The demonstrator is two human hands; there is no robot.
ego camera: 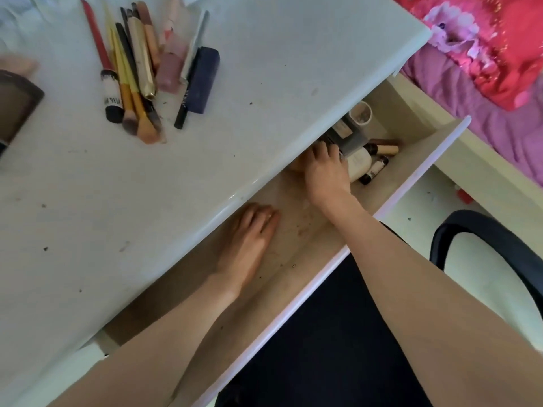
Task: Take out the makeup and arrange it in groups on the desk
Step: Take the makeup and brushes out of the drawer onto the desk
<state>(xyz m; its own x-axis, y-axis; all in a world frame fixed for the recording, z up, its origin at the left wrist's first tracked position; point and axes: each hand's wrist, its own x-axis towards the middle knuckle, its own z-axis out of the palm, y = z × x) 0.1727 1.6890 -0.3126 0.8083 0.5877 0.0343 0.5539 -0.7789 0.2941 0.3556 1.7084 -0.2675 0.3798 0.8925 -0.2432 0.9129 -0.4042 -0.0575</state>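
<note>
The open drawer (411,177) under the white desk (264,83) holds several makeup items at its right end: a grey box (349,139), a cream jar (360,165), a round-lidded pot (361,113) and small tubes (379,160). My right hand (324,168) reaches in there with curled fingers on the items beside the grey box; what it grips is hidden. My left hand (249,248) lies flat on the drawer floor, fingers straight, holding nothing. A group of brushes, pencils and tubes (138,69) lies on the desk, with a dark blue case (202,80) beside it.
A dark compact or mirror (17,104) sits at the desk's left edge. A black chair armrest (482,230) curves at the right. A bed with purple and red covers (484,54) stands beyond the drawer. The drawer front (338,259) runs across my lap.
</note>
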